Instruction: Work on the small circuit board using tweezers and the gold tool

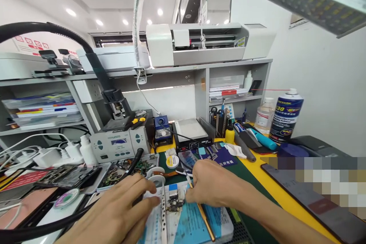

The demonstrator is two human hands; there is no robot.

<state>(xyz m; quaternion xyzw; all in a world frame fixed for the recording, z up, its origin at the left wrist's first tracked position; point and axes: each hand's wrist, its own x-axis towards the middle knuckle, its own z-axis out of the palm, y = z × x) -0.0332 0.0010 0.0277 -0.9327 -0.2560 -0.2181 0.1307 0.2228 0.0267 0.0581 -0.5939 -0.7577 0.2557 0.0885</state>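
Note:
My left hand (122, 207) is at the lower left with its fingers bent and a gap between thumb and index finger. Its fingertips are beside pale tweezers (164, 217) with a row of holes, which lie on a stained blue and white pad (190, 221). To their right is a small circuit board (174, 204) with a metal part and blue tab. My right hand (211, 183) is closed over a slim tool with a gold handle (205, 221); a pale upper end shows by the fingers. The exact grip is hidden.
A grey hot-air station (118, 145), blue soldering station (162, 127) and heating plate (193, 131) stand behind. A tray of circuit boards (128, 169) and a black hose (71, 217) are at left. A spray can (286, 116) and dark phone-like slab (309, 194) are at right.

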